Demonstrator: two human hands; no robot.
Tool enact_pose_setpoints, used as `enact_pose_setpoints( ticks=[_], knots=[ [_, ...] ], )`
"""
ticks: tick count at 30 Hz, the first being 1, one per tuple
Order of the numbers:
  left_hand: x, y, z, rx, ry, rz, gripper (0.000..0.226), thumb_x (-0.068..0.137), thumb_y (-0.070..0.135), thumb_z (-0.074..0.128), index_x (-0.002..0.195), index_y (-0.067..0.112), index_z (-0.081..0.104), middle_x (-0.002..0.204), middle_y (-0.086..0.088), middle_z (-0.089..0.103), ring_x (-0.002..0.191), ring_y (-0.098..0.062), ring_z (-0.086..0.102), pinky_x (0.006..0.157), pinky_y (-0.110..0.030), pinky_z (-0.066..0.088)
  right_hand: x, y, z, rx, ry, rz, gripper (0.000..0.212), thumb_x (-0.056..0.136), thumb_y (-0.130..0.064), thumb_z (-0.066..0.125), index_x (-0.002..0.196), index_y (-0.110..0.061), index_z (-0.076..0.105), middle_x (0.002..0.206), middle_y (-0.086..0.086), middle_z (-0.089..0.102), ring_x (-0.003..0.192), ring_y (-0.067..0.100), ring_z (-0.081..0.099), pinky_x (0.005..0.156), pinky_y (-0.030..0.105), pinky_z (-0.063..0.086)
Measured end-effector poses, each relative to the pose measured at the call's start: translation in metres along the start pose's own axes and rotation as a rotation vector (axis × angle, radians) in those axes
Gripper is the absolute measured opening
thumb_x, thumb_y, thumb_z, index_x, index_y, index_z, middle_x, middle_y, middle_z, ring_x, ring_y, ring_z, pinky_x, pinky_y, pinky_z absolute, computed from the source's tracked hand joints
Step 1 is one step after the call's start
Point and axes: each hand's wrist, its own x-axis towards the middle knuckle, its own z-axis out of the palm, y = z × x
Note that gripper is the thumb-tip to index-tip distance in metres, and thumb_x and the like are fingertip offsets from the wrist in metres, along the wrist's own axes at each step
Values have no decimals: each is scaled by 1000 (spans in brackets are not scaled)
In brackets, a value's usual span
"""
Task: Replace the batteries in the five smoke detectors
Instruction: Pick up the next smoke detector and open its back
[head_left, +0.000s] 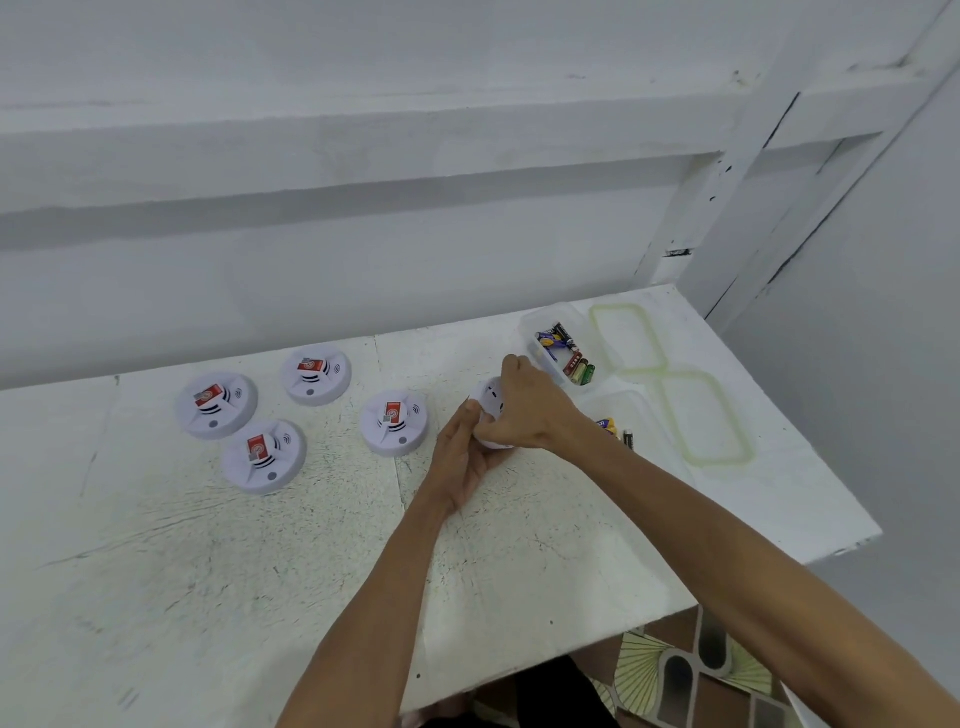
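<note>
Several white round smoke detectors with red labels lie on the white table (260, 571): one (216, 405) at far left, one (264, 456) in front of it, one (316, 374) behind, and one (395, 423) nearer the middle. A further white smoke detector (491, 402) is held off the table between both hands. My left hand (465, 452) grips it from below. My right hand (524, 410) curls over its top and hides most of it.
A clear container (535, 325) with several batteries stands at the back right. A second clear container (644, 415) holds a few batteries behind my right forearm. Two green-rimmed lids (628, 338) (706, 415) lie to the right. The table's right edge drops to patterned floor.
</note>
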Motion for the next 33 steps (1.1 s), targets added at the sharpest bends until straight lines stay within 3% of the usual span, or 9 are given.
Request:
enact_pose_setpoints(
  ticks=[11, 13, 16, 18, 21, 24, 29, 33],
  knots=[
    [-1, -1, -3, -58, 4, -11, 53, 106, 38, 46, 151, 9, 49, 148, -18, 58, 135, -33, 58, 108, -53, 51, 3, 0, 1, 11, 21, -25, 56, 75, -53, 70, 95, -13, 35, 88, 3, 42, 73, 17, 44, 51, 21, 23],
    [-2, -1, -2, -64, -16, -6, 57, 104, 40, 49, 151, 8, 47, 149, -20, 57, 136, -34, 57, 110, -56, 48, 2, 3, 2, 92, 32, 9, 59, 74, -55, 72, 95, -12, 38, 86, 1, 45, 70, 14, 44, 51, 23, 27],
    [-1, 0, -1, -99, -41, 14, 61, 105, 43, 48, 152, 4, 46, 149, -25, 55, 136, -37, 56, 110, -56, 49, -1, 3, 7, 283, 0, 47, 56, 77, -51, 72, 105, -12, 43, 88, 2, 59, 74, 15, 59, 52, 23, 41],
    [-1, 5, 1, -147, -34, 28, 60, 107, 44, 43, 151, 4, 46, 147, -26, 57, 133, -36, 59, 104, -50, 56, -2, -2, 16, 329, 27, 45, 52, 81, -44, 69, 112, -12, 44, 96, 6, 64, 82, 20, 64, 60, 31, 52],
    [-3, 11, 5, -240, -10, -1, 55, 107, 45, 38, 144, 6, 52, 138, -22, 65, 121, -30, 68, 95, -45, 61, 1, -6, 25, 372, 74, 76, 49, 88, -32, 68, 122, -4, 44, 114, 15, 60, 100, 29, 61, 75, 35, 53],
    [-4, 11, 4, -254, -1, -11, 53, 111, 45, 29, 137, 9, 57, 134, -18, 68, 120, -28, 69, 103, -48, 54, 6, -6, 23, 431, 69, 91, 47, 90, -26, 70, 123, -1, 48, 118, 15, 61, 104, 28, 61, 83, 37, 53],
    [-3, 11, 0, -246, 17, -15, 55, 105, 51, 36, 139, 13, 57, 133, -15, 69, 117, -28, 70, 97, -45, 58, 10, 6, 12, 612, 55, 248, 25, 95, -23, 62, 117, -11, 60, 114, 6, 69, 93, 18, 67, 77, 28, 54],
    [1, 5, -4, -186, 29, 9, 43, 104, 23, 55, 144, 7, 53, 140, -21, 63, 121, -31, 66, 94, -44, 62, -5, 11, 12, 761, 174, 376, 25, 98, -14, 51, 118, -13, 65, 107, 1, 69, 84, 13, 68, 67, 10, 47]
  ],
)
